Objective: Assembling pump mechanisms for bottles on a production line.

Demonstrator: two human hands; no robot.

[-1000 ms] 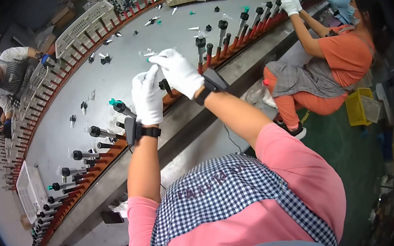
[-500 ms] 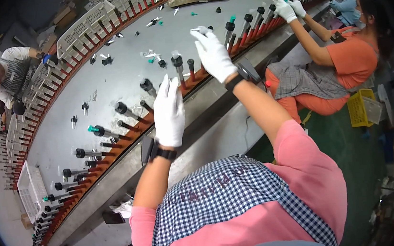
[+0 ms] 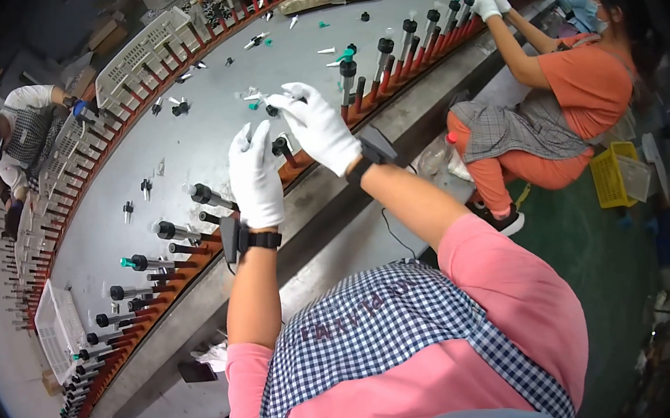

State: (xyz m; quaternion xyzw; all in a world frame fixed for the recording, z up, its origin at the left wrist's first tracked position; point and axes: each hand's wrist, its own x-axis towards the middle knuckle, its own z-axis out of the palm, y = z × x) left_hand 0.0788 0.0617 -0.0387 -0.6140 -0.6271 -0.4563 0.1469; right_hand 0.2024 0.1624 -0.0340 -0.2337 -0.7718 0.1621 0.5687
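My left hand (image 3: 256, 180), in a white glove, is raised over the near row of posts, its fingers upward and slightly apart, with nothing visible in them. To its right, my white-gloved right hand (image 3: 320, 133) reaches leftward, fingers bent together; whatever small thing may sit at their tips cannot be made out. A dark post (image 3: 285, 150) stands between the two hands. Left of my left hand, a clear tube with a black collar (image 3: 203, 194) leans on its post. A tube with a green top (image 3: 346, 69) stands beyond my right hand.
Loose black, white and green parts (image 3: 179, 106) lie on the grey table (image 3: 213, 132). White crates (image 3: 143, 54) line the far row of posts. A co-worker in orange (image 3: 583, 85) works at right, another person (image 3: 24, 127) at far left. A metal ledge (image 3: 310, 203) runs before me.
Both hands have moved left, the right one also downward. The near row of posts and tubes has shifted left and toward me. Another person's arm now shows at the top.
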